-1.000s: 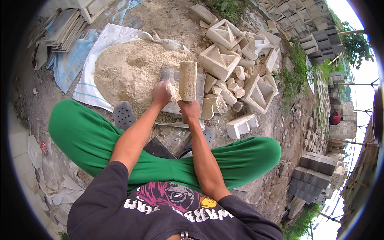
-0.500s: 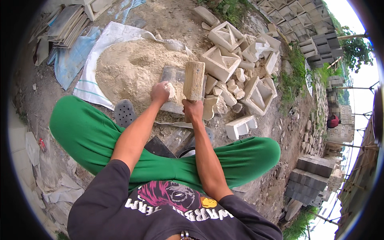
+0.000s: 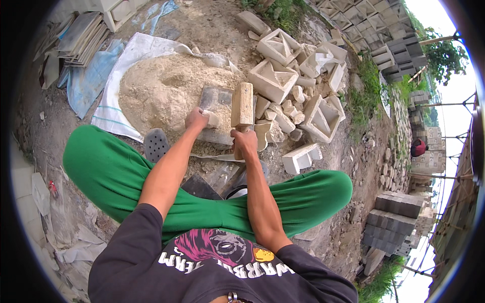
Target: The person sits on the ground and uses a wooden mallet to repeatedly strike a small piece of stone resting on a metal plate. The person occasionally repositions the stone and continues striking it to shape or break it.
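Observation:
My left hand (image 3: 196, 119) is closed around a pale chunk of broken block (image 3: 210, 119), held low over a dark flat slab (image 3: 218, 95). My right hand (image 3: 245, 142) grips the handle of a wooden mallet (image 3: 243, 104). Its thick, blocky head points away from me, just right of the chunk and apart from it. Part of the slab is hidden behind the mallet. To the left of the slab spreads a heap of crumbled beige powder (image 3: 156, 91) on a white woven sack (image 3: 107, 112).
Broken hollow blocks (image 3: 275, 81) and loose pieces lie piled to the right, with one white fragment (image 3: 302, 158) nearer me. A grey clog (image 3: 157, 145) shows beside the heap. Stacked boards (image 3: 83, 38) stand far left; grey blocks (image 3: 394, 222) are stacked at right.
The view has shifted slightly. More of the chunk now shows beyond my left fingers. My right hand keeps the mallet in nearly the same position.

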Motion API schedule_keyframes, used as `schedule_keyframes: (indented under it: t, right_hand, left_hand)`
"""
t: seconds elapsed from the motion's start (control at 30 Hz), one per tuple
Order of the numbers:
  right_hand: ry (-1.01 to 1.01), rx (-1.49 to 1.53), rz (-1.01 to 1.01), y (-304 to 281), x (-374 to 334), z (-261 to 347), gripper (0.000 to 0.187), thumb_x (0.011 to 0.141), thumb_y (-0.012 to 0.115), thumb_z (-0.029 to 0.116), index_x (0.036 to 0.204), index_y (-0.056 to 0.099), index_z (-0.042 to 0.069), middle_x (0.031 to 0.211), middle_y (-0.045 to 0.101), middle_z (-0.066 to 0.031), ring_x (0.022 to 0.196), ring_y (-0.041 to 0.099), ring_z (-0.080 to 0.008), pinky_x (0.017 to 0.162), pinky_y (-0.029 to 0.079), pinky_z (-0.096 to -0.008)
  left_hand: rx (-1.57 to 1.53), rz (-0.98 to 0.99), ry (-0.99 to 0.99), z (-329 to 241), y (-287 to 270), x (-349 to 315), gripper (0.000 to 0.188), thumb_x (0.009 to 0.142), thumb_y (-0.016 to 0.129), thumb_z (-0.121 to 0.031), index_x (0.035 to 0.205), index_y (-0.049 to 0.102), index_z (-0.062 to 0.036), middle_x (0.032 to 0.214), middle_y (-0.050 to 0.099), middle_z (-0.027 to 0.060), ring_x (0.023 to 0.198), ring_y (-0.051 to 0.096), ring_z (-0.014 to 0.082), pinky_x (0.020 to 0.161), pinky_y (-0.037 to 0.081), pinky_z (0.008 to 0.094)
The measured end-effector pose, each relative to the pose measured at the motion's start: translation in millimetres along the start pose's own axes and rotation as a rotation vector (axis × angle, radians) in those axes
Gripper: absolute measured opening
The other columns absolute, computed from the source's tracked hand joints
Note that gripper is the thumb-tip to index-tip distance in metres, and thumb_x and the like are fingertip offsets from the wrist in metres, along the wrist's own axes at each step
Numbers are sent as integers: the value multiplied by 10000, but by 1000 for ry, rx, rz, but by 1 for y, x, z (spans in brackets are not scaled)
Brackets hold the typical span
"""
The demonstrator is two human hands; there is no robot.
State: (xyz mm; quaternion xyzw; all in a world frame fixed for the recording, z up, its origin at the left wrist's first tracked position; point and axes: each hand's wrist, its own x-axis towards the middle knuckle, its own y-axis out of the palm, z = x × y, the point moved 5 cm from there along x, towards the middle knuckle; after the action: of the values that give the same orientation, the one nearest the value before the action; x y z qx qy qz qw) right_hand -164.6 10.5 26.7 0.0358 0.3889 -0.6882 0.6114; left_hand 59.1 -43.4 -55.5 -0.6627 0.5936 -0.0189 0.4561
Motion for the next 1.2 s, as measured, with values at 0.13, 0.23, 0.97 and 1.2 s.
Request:
schedule_keyframes:
  t: [0.13, 0.23, 0.97, 1.2]
  right_hand:
    - [-95, 26, -23, -7, -19, 38, 262, 722, 734, 198, 836, 689, -33, 668, 677, -97, 554, 674, -192, 550, 546, -341]
    - [-170, -30, -66, -15, -27, 56, 278, 738, 728, 210, 827, 679, -48, 650, 679, -96, 574, 685, -189, 572, 537, -351]
    - [-393, 88, -149, 14, 4, 23, 332, 720, 764, 233, 829, 672, -67, 748, 707, -197, 675, 694, -345, 633, 522, -431]
    - [-26, -71, -14, 43, 29, -50, 315, 720, 732, 262, 806, 702, -39, 642, 676, -132, 579, 691, -243, 578, 549, -377]
  left_hand:
    - [-109, -4, -37, 27, 15, 8, 395, 812, 751, -381, 1039, 611, -90, 1001, 712, 143, 956, 689, 321, 853, 520, 412]
    - [-273, 70, -85, 30, 25, -1, 391, 817, 748, -386, 1001, 590, -79, 922, 716, 133, 851, 708, 300, 786, 535, 404]
    - [-273, 40, -85, 31, 19, -5, 425, 807, 786, -394, 994, 603, -58, 778, 699, 105, 617, 677, 221, 627, 529, 361]
    - [-137, 21, -97, 20, 12, -2, 411, 790, 795, -415, 999, 653, -90, 911, 713, 107, 857, 688, 272, 767, 516, 395]
